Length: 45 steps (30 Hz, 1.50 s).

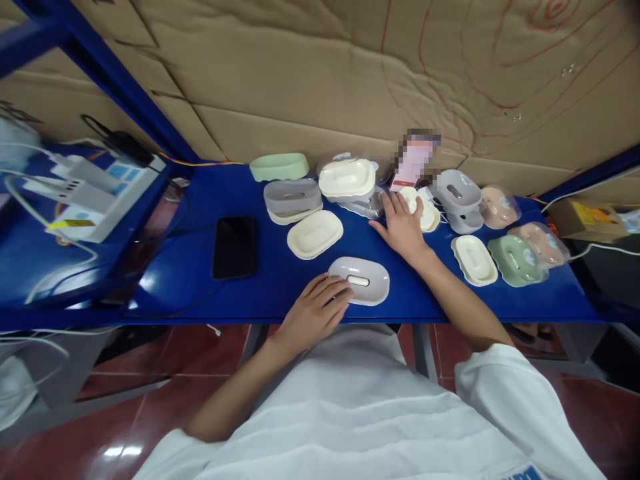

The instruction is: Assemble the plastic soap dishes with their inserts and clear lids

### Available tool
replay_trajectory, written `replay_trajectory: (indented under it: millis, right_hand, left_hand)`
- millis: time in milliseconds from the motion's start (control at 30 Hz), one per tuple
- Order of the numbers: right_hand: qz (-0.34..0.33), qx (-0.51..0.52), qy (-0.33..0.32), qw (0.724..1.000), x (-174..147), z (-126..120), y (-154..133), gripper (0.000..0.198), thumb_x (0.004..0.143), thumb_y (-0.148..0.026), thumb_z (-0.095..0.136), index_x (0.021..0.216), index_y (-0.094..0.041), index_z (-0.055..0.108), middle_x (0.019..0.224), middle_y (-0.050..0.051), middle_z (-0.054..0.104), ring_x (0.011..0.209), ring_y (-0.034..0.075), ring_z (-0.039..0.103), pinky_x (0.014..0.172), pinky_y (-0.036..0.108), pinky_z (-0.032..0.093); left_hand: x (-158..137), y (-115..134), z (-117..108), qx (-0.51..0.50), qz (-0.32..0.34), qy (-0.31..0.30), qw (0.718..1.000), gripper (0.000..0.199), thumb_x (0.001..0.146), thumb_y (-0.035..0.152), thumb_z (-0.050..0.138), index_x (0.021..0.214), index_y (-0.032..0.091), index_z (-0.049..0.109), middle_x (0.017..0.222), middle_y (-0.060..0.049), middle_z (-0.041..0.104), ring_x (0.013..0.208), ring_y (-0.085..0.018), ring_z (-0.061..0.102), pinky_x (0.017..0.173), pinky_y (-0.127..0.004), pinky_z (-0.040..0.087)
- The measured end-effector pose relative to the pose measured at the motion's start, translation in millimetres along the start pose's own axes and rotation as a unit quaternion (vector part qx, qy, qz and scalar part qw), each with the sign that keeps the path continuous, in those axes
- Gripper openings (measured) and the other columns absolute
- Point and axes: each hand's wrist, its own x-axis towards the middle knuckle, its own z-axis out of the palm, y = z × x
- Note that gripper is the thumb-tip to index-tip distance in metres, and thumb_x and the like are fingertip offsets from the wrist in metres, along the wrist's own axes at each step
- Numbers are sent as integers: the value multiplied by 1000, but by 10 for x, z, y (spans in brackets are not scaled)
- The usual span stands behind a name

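On the blue table a grey oval soap dish (376, 279) with a slot in its middle lies near the front edge. My left hand (320, 305) rests its outstretched fingers over the dish's left end, not wrapped around it. Farther back, my right hand (404, 227) reaches with spread fingers to a cream soap dish part (429, 215), its fingertips over the left side and partly covering it. Between the hands and to the left lies a cream oval tray (315, 235). Behind that sit a grey soap box base (293, 197) and a white soap dish (347, 179).
A black phone (233, 247) lies on the left; a blurred-out phone-like screen (415, 160) leans against the cardboard (280, 73). At right are a cream tray (475, 260), a green soap box (517, 260) and a stacked grey one (457, 190). A power strip (107, 207) stands far left.
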Motion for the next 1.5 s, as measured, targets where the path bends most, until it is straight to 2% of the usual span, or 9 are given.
replay_trajectory:
  millis: [167, 400, 600, 733, 867, 967, 1100, 1300, 1500]
  right_hand:
    - [-20, 20, 56, 998, -249, -71, 33, 57, 115, -47, 47, 158, -12, 58, 151, 22, 69, 143, 36, 64, 134, 68, 22]
    - [-7, 84, 79, 993, -995, -268, 55, 56, 112, -56, 54, 154, -20, 64, 148, 15, 73, 138, 33, 69, 115, 49, 53]
    - [5, 115, 74, 991, -1773, -257, 137, 52, 112, -42, 58, 162, -29, 56, 159, 13, 65, 148, 33, 62, 122, 55, 50]
    - [54, 125, 61, 989, -2073, -251, 146, 61, 108, -51, 63, 163, -27, 51, 167, 18, 52, 158, 38, 49, 127, 63, 45]
    - [127, 141, 96, 977, -2032, -205, 114, 71, 103, -62, 69, 159, -22, 54, 169, 22, 45, 160, 41, 44, 128, 66, 44]
    - [136, 179, 121, 967, -1885, -212, 59, 62, 103, -59, 70, 154, -25, 61, 160, 18, 58, 151, 37, 56, 126, 63, 48]
    - [53, 293, 140, 944, -1746, -295, -152, 53, 108, -44, 66, 158, -31, 58, 155, 13, 64, 148, 33, 60, 123, 59, 53]
    - [-118, 296, 61, 946, -1668, -254, -503, 61, 108, -40, 68, 166, -36, 51, 166, 12, 53, 165, 37, 41, 129, 65, 48]
    - [-140, 251, 61, 956, -1672, -184, -608, 69, 107, -33, 70, 171, -35, 45, 169, 12, 49, 169, 38, 33, 131, 65, 45]
  left_hand:
    - [2, -2, -8, 2, 1, -2, 1000, 30, 106, 11, 62, 132, 21, 73, 136, -9, 78, 136, -25, 70, 126, -49, 53]
    - [-21, -14, 24, 3, -1, 8, 1000, 28, 107, 11, 60, 130, 21, 72, 134, -8, 79, 134, -25, 71, 124, -49, 52]
    - [-12, 6, 23, -8, -20, 27, 999, 22, 105, 11, 64, 123, 21, 72, 129, -8, 80, 130, -25, 73, 118, -47, 54]
    - [-15, 10, 11, -19, -23, 39, 999, 28, 102, 11, 67, 127, 23, 72, 135, -10, 77, 130, -26, 73, 118, -48, 55]
    - [-43, 4, 6, -24, -45, 72, 996, 54, 100, 14, 74, 151, 26, 62, 158, -17, 62, 143, -32, 65, 122, -55, 55]
    - [-71, -5, 19, -62, -67, 87, 992, 68, 100, 13, 75, 163, 30, 53, 163, -16, 54, 150, -32, 60, 121, -50, 59]
    - [-96, -18, 47, -100, -94, 104, 985, 79, 100, 14, 77, 168, 37, 45, 170, -14, 45, 153, -32, 58, 124, -49, 58]
    - [-88, -37, 37, -103, -103, 91, 985, 83, 101, 17, 78, 172, 36, 39, 169, -15, 44, 154, -32, 56, 126, -50, 56]
    - [-95, -68, 46, -95, -100, 60, 989, 68, 102, 21, 77, 163, 35, 50, 163, -16, 52, 152, -33, 56, 124, -53, 57]
